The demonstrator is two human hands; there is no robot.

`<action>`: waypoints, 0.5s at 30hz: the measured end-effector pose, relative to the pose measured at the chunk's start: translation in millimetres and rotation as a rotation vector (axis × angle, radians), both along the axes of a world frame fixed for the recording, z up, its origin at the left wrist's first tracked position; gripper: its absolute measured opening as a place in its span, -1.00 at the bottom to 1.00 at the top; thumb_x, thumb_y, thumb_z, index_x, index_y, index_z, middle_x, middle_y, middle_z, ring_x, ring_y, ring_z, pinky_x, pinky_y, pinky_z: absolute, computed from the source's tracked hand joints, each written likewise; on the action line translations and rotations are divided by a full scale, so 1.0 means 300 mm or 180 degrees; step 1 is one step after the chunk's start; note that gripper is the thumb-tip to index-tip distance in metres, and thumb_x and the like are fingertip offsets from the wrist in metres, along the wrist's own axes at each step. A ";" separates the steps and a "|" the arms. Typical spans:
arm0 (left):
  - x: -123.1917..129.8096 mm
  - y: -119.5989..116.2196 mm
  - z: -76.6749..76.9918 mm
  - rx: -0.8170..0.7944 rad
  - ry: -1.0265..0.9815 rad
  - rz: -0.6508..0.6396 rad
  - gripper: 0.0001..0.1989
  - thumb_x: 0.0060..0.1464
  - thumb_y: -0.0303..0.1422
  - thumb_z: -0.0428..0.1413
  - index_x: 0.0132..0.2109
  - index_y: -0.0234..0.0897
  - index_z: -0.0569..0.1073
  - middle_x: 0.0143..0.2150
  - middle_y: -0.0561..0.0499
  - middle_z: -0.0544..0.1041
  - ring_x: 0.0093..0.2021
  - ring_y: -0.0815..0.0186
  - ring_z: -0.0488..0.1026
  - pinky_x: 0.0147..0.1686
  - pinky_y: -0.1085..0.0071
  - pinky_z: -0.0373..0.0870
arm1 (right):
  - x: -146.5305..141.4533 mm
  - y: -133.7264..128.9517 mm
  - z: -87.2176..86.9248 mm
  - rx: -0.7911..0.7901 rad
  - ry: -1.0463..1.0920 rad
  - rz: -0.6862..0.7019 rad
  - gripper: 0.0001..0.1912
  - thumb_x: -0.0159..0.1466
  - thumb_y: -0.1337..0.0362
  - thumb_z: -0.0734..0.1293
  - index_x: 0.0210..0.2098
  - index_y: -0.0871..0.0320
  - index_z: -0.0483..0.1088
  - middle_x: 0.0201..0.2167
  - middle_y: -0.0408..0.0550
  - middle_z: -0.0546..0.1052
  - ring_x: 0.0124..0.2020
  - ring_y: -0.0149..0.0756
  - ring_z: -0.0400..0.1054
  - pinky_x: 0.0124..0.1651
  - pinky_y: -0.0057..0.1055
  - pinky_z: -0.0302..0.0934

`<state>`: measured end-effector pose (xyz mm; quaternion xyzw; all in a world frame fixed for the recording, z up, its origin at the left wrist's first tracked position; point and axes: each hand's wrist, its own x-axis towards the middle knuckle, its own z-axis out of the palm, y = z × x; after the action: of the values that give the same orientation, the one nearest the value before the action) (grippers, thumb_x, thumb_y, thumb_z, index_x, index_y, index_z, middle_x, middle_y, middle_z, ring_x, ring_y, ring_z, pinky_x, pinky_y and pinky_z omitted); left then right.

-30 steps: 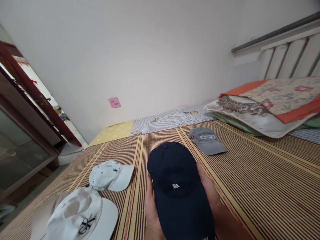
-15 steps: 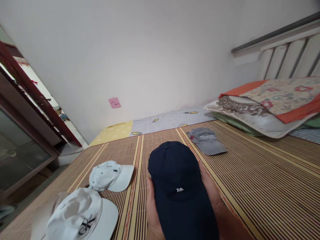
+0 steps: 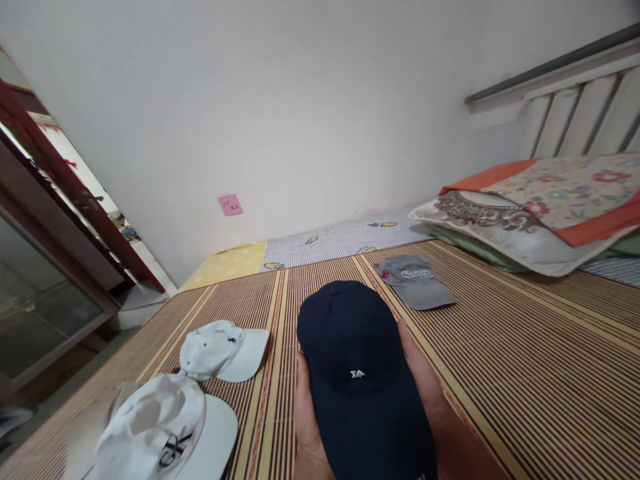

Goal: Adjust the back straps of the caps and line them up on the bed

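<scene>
A navy baseball cap [image 3: 355, 333] with a small white emblem is held up in front of me, brim toward me. My left hand [image 3: 309, 420] grips its left side and my right hand [image 3: 425, 387] its right side; most of the fingers are hidden behind the cap. To the left on the mat lie a white cap [image 3: 215, 350] with a small dark logo and, nearer, a white cap with black letters [image 3: 150, 427]. Part of a beige cap [image 3: 87, 423] shows behind that one. A grey cap [image 3: 413, 280] rests beyond my right hand.
A striped bamboo mat [image 3: 525, 360] covers the bed. Pillows [image 3: 565, 200] are stacked at the right beneath a radiator [image 3: 585, 113]. A pink note [image 3: 230, 205] sticks to the white wall [image 3: 320, 120]. A red-framed doorway stands at the left.
The navy cap stays between both hands and has tilted slightly, its emblem a little higher and its brim edge more in view. The other caps lie where they were.
</scene>
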<state>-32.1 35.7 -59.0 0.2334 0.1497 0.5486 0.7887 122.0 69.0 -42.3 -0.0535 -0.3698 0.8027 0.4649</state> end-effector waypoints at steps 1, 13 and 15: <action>-0.001 -0.001 0.001 -0.0004 -0.0012 0.0004 -0.22 0.22 0.26 -0.11 0.40 -0.04 0.35 0.31 -0.10 0.53 0.42 -0.09 0.29 0.40 -0.13 0.15 | 0.000 0.002 -0.005 -0.0031 0.0016 -0.0010 -0.34 0.28 -0.25 0.34 0.22 -0.04 0.49 0.24 0.01 0.54 0.40 0.05 0.23 0.39 0.12 0.10; 0.015 0.009 -0.020 0.0037 -0.0307 -0.0074 -0.18 0.24 0.27 -0.20 0.45 -0.07 0.24 0.41 -0.08 0.40 0.50 -0.03 0.13 0.48 -0.11 -0.06 | 0.014 -0.002 0.008 -0.0819 0.0380 0.0129 -0.23 0.33 -0.34 0.13 0.20 0.07 0.50 0.24 0.05 0.54 0.42 0.01 0.19 0.44 0.15 -0.03; 0.011 0.010 -0.017 0.0079 -0.0284 -0.0112 -0.18 0.25 0.26 -0.24 0.45 -0.08 0.23 0.44 -0.07 0.36 0.51 -0.02 0.12 0.49 -0.09 -0.10 | 0.012 -0.005 0.021 -0.0758 0.0356 0.0068 -0.23 0.33 -0.35 0.13 0.22 0.05 0.48 0.26 0.04 0.53 0.42 0.00 0.20 0.45 0.16 -0.05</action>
<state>-28.7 38.8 -64.1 0.2212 0.1034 0.5463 0.8012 125.6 67.4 -35.9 -0.0595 -0.2459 0.8475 0.4666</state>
